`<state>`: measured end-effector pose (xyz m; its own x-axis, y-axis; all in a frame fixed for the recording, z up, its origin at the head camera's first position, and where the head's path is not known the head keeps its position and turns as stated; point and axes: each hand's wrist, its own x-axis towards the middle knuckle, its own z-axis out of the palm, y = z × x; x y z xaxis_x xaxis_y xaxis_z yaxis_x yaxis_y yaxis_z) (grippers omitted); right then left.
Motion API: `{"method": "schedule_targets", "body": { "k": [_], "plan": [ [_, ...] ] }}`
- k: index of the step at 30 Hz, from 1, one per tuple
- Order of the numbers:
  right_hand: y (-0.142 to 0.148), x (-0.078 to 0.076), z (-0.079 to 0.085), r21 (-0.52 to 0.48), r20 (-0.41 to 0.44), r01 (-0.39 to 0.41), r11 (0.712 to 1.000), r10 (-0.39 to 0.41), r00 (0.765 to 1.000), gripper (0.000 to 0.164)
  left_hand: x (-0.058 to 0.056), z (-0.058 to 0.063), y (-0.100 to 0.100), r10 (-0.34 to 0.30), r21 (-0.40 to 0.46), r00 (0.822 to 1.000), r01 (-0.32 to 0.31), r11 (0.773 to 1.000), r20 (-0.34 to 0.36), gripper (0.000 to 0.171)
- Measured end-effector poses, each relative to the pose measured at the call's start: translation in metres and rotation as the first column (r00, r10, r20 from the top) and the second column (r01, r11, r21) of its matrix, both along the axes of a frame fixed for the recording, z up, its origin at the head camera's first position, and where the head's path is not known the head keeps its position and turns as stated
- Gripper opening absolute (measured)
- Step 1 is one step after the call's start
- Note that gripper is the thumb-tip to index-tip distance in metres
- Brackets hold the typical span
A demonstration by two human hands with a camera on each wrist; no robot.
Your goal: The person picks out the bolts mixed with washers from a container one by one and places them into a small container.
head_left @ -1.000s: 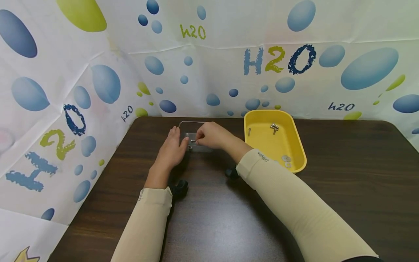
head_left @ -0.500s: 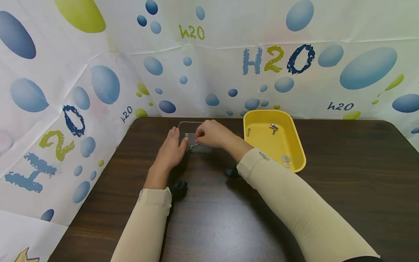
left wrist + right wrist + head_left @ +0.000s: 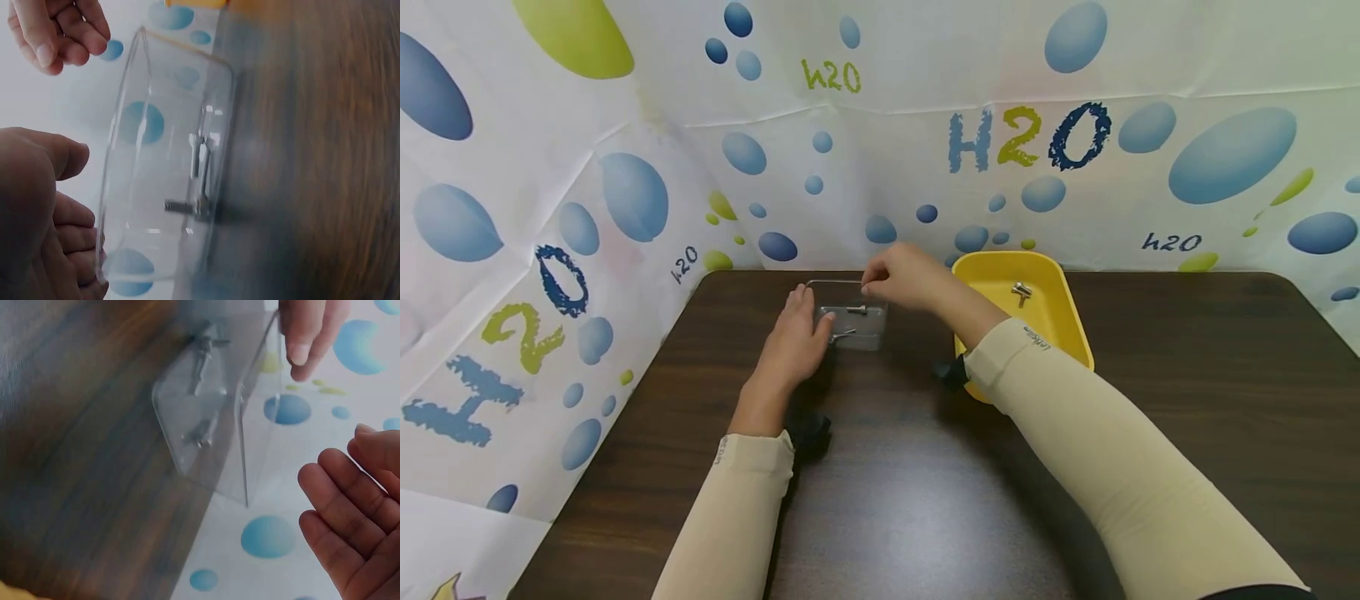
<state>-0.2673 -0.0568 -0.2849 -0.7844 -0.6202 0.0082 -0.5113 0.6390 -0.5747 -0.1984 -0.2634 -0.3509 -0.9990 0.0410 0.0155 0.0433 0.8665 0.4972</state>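
A clear plastic box (image 3: pixel 871 340) stands on the table with a few metal bolts inside. One bolt (image 3: pixel 857 309) lies toward the back, and another bolt (image 3: pixel 843 334) is nearer the front wall. My left hand (image 3: pixel 793 337) rests along the box's left end, fingers extended, with the thumb near the front corner. Over the back right corner is my right hand (image 3: pixel 904 275), raised and holding nothing. Its fingers (image 3: pixel 340 497) are loosely bent and apart from the box in the right wrist view. In the left wrist view, a threaded bolt (image 3: pixel 181 206) lies across the box floor.
To the right stands a yellow tray (image 3: pixel 1072 312), partly covered by my right forearm. Metal bolts (image 3: pixel 1022 292) lie in it. A patterned white sheet (image 3: pixel 880 192) hangs behind the dark wooden table (image 3: pixel 880 500).
My right hand has let go of a bolt, which now lies in the clear box. That hand has risen and moved back and right toward the tray. The left hand stays in place.
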Motion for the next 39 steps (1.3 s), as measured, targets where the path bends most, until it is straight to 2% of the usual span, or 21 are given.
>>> {"method": "schedule_targets", "body": {
  "k": [9,17,22,28,33,39],
  "plan": [
    [0.032,-0.014,0.003,-0.044,-0.005,0.077,0.996,-0.078,0.997,0.022,0.007,0.008,0.029,-0.092,-0.038,0.992,0.089,0.995,-0.086,0.068],
    [0.061,-0.025,-0.001,-0.073,0.051,0.149,0.986,-0.145,0.988,0.025,0.016,0.013,0.059,-0.177,-0.037,0.978,0.174,0.984,-0.113,0.067],
    [0.075,-0.029,-0.005,-0.081,0.041,0.173,0.982,-0.17,0.985,0.025,0.023,0.012,0.078,-0.238,-0.019,0.966,0.238,0.971,-0.103,0.066],
    [0.09,-0.035,-0.016,-0.076,0.105,0.227,0.971,-0.219,0.97,0.024,0.029,0.007,0.098,-0.306,-0.028,0.947,0.305,0.952,-0.094,0.066],
    [0.102,-0.037,-0.029,-0.017,0.173,0.278,0.96,-0.271,0.947,0.023,0.033,0.003,0.111,-0.357,-0.045,0.931,0.354,0.934,-0.081,0.066],
    [0.109,-0.04,-0.041,0.081,0.228,0.296,0.952,-0.307,0.924,0.023,0.036,0.002,0.126,-0.396,-0.045,0.918,0.394,0.918,-0.033,0.066]
  ]
}}
